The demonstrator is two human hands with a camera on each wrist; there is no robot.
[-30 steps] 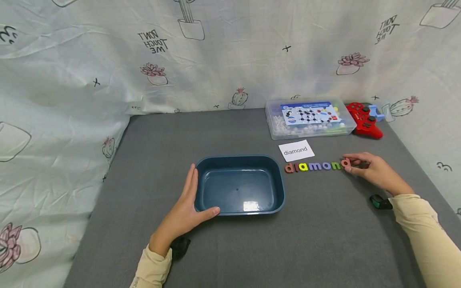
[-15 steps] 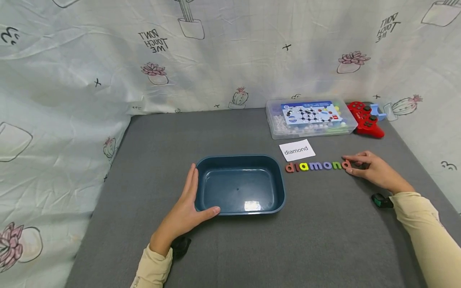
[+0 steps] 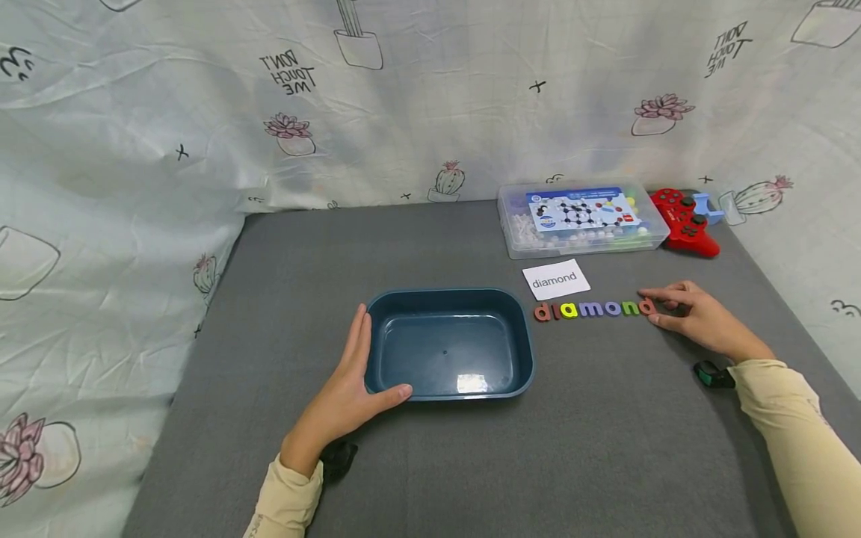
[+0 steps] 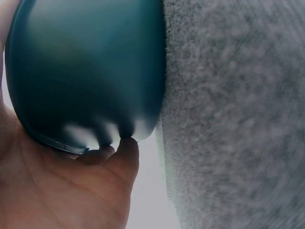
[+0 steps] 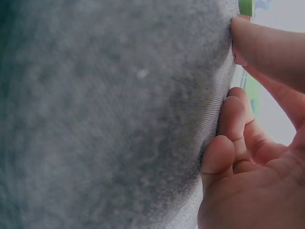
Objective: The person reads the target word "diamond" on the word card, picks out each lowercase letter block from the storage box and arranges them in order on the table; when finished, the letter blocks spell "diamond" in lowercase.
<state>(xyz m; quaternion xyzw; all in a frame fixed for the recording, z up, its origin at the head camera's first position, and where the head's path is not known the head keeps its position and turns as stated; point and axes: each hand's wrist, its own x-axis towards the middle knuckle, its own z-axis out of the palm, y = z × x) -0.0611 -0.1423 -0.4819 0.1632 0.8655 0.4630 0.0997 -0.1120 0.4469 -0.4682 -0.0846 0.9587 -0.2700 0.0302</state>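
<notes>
In the head view my left hand (image 3: 343, 392) grips the near left corner of a dark blue plastic tray (image 3: 516, 344), fingers along its end and thumb at the front rim. The left wrist view shows fingertips against the tray's outer wall (image 4: 90, 62). A row of coloured toy letters spells "diamond", with a yellow "a" (image 3: 568, 310) and a purple "m" (image 3: 591, 309) among them. At the row's right end my right hand (image 3: 699, 317) pinches a reddish letter "d" (image 3: 646, 306) on the table. In the right wrist view, fingers partly hide that letter.
Behind the letters lies a white card (image 3: 556, 280) printed "diamond". Farther back stands a clear plastic box (image 3: 518, 243) of small parts, beside a red game controller (image 3: 682, 224) and a light blue piece (image 3: 706, 208). Grey cloth (image 3: 417, 463) covers the table; a patterned curtain hangs behind.
The last "d" has shifted very slightly against the row with my right hand. My left hand and the tray stay put; the head view has drifted a little.
</notes>
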